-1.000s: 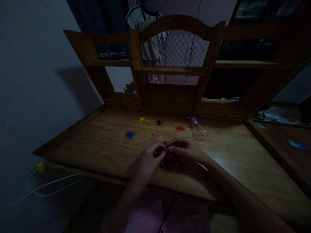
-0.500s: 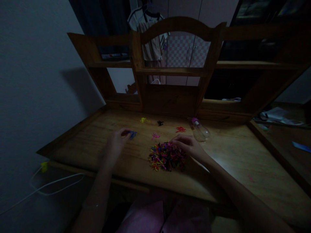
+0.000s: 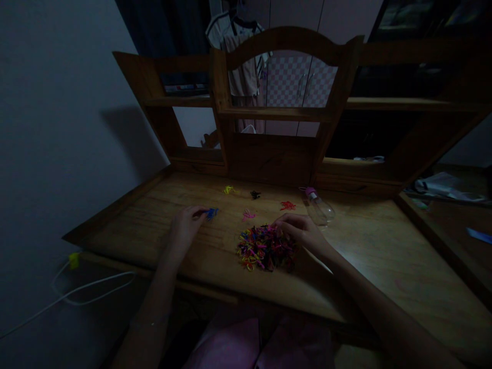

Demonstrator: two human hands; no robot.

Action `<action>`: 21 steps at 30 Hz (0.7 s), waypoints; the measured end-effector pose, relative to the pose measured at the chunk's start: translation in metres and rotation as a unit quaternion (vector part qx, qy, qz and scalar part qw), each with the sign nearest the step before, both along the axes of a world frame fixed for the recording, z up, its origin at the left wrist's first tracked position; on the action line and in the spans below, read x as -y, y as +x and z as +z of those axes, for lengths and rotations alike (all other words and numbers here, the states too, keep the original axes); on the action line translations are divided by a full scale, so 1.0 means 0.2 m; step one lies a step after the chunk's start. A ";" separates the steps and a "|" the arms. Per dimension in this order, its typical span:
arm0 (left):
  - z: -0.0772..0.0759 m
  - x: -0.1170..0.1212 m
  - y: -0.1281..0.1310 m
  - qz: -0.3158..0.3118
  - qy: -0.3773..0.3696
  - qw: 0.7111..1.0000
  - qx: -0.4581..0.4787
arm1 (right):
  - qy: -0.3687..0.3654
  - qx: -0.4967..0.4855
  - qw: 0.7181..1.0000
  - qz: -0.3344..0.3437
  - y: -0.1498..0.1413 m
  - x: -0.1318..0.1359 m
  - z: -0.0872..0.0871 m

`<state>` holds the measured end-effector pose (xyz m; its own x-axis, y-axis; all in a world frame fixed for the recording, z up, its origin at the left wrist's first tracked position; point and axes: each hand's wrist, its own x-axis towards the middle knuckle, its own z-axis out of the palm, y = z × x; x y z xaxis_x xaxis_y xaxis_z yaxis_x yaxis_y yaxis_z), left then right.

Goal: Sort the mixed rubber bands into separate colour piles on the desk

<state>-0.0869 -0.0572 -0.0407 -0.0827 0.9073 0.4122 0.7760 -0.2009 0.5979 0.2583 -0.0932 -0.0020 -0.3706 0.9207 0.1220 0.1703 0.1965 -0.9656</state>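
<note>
A heap of small looped elastic bands [image 3: 265, 251] in mixed colours lies on the wooden desk in front of me. My right hand [image 3: 300, 229] rests at its upper right side, fingers pinched together; what is between them is too small and dark to make out. At the left, my left hand [image 3: 188, 221] pinches at the edge of a small bunch of blue elastic bands [image 3: 211, 213]. Separate little bunches lie beyond the heap: pink bands [image 3: 248, 214], yellow bands [image 3: 229, 189], black bands [image 3: 255, 195] and red bands [image 3: 288, 205].
A clear bulb-shaped bottle [image 3: 322, 211] with a pink cap lies on its side right of the red bunch. The desk's wooden shelf unit [image 3: 274, 114] rises along the back. A white cable [image 3: 96, 283] hangs off the left front edge. The room is dim.
The view has shifted slightly. My left fingers have moved a little at the blue bunch, showing more of it. My right hand stays at the heap with hardly any movement.
</note>
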 end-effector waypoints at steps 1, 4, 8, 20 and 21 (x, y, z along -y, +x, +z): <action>-0.01 0.00 0.00 0.001 -0.001 1.000 0.002 | 0.002 0.000 1.000 -0.003 0.00 0.00 0.00; -0.03 -0.01 -0.02 0.005 -0.008 1.000 0.008 | 0.007 0.002 1.000 -0.011 0.00 0.00 0.00; -0.04 -0.01 -0.02 0.026 -0.023 0.999 -0.002 | 0.011 0.003 1.000 -0.022 0.00 -0.01 0.00; 0.07 0.08 0.11 0.019 -0.014 1.000 0.005 | 0.016 -0.024 0.999 -0.022 0.00 -0.01 -0.02; 0.08 0.11 0.14 0.001 -0.014 1.000 0.010 | 0.018 -0.030 0.999 -0.024 0.00 -0.01 -0.02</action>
<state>-0.0580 -0.0798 -0.0243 -0.0928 0.9184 0.3845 0.7646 -0.1816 0.6183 0.2588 -0.0902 -0.0057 -0.3166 0.9321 0.1757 0.1234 0.2241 -0.9667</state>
